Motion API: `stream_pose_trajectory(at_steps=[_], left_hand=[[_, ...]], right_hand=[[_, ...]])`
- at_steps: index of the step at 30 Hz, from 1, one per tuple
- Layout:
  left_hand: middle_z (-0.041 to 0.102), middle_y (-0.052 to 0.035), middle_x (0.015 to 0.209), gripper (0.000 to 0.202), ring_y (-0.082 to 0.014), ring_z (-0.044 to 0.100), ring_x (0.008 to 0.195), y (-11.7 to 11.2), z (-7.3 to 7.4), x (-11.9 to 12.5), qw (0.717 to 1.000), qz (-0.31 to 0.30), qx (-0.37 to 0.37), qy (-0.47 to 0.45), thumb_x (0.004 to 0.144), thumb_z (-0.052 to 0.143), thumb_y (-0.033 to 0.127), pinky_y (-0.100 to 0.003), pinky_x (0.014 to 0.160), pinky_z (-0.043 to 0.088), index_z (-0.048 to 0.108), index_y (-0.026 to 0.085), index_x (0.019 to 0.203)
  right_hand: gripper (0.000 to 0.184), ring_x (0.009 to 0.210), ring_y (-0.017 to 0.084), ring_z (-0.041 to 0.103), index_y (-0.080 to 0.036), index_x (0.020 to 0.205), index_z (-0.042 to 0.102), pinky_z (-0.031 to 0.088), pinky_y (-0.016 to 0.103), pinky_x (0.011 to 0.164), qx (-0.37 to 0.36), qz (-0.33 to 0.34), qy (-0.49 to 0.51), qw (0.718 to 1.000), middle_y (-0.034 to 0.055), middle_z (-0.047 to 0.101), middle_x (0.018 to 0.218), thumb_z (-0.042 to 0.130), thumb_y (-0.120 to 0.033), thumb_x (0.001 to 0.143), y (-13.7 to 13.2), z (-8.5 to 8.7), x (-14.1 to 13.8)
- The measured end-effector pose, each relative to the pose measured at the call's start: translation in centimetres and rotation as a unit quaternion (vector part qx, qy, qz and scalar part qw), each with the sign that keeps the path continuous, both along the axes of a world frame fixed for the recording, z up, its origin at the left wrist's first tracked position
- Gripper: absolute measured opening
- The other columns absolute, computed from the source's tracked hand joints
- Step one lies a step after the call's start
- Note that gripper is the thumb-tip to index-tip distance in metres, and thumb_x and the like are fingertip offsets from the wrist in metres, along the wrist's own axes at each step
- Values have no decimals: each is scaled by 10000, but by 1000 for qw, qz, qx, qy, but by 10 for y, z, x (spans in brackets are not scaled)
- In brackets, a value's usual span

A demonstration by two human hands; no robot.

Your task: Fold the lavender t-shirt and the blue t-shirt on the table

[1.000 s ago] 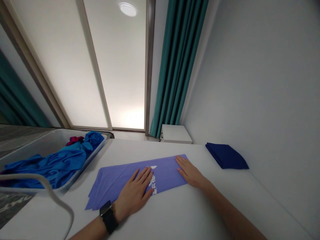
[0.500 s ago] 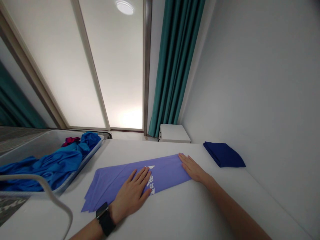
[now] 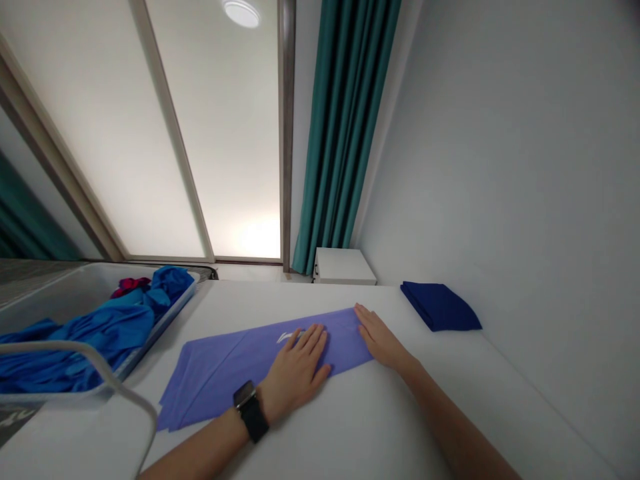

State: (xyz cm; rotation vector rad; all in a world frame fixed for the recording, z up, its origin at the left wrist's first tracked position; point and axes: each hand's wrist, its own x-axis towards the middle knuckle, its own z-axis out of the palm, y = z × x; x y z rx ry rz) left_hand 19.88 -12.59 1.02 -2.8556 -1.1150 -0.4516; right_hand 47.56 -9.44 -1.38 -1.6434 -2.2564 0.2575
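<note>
A purple garment (image 3: 225, 367), folded into a long strip, lies across the white table (image 3: 350, 427). My left hand (image 3: 297, 367), with a black watch on its wrist, rests flat on the cloth right of its middle, fingers stretched out. It covers most of the white print (image 3: 285, 337). At the strip's right end lies my right hand (image 3: 381, 337), its fingers extended along the edge and touching the fabric. Layers of cloth fan out slightly at the left end.
A folded dark blue cloth (image 3: 440, 307) sits at the right against the wall. On the left, a white plastic basket (image 3: 60, 283) holds blue clothes (image 3: 115, 327) and a red piece (image 3: 130, 287). A grey curved tube (image 3: 95, 360) crosses the lower left. Behind the table stands a small white cabinet (image 3: 345, 267).
My left hand has slid right along the purple garment, now covering the lower print. My right hand stays at the right end. The view has shifted slightly.
</note>
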Motion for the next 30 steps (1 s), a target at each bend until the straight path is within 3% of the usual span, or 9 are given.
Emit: stream_pose_trajectory(at_steps=[3,5,9,12,15,20,30], left_hand=[[389,-106,1516,577,-244,333,1407,11,1,44,1000,-7,-6,-22,985,300,488,-447,1143,271,393,163,1453],[400,-118,1508,582,-253,335,1405,18,-1,68,999,-9,-11,-29,981,303,484,-462,1139,274,401,151,1447],[395,-131,1509,587,-267,322,1410,25,-10,93,999,-17,-13,-42,978,304,478,-487,1139,263,389,146,1456],[379,-136,1517,591,-266,308,1417,26,-17,97,999,-15,-21,-43,977,309,474,-485,1146,254,393,132,1452],[354,-132,1531,598,-258,289,1427,26,-24,96,999,-10,-26,-41,979,305,479,-473,1160,232,389,125,1452],[351,-125,1534,593,-246,268,1436,26,-28,95,999,-10,-15,-45,983,299,474,-466,1170,214,375,130,1459],[370,-133,1522,595,-256,287,1428,24,-20,95,999,-7,-28,-31,980,314,476,-463,1172,221,411,113,1441]], right_hand=[[567,1446,177,222,-162,1501,298,167,439,1189,12,13,-20,1000,83,287,1564,197,-380,987,-5,-4,-6],[536,1407,192,314,-190,1458,379,229,440,1166,32,-6,2,999,92,379,1520,224,-377,981,-5,-3,-2],[403,1053,226,587,-194,1097,647,442,390,966,78,-89,69,991,118,670,1097,293,-314,944,-8,8,18],[310,800,195,594,-210,842,644,477,334,792,49,-100,79,991,65,666,841,347,-272,906,-19,15,30],[252,705,170,568,-215,739,601,455,293,698,4,-91,92,992,32,640,747,393,-258,874,-34,15,34],[219,655,164,546,-215,748,594,418,285,649,-9,-110,119,987,12,617,701,432,-296,871,-53,6,32],[124,695,159,521,-207,768,565,372,324,740,14,-115,67,991,-1,579,709,462,-236,831,-61,4,21]])
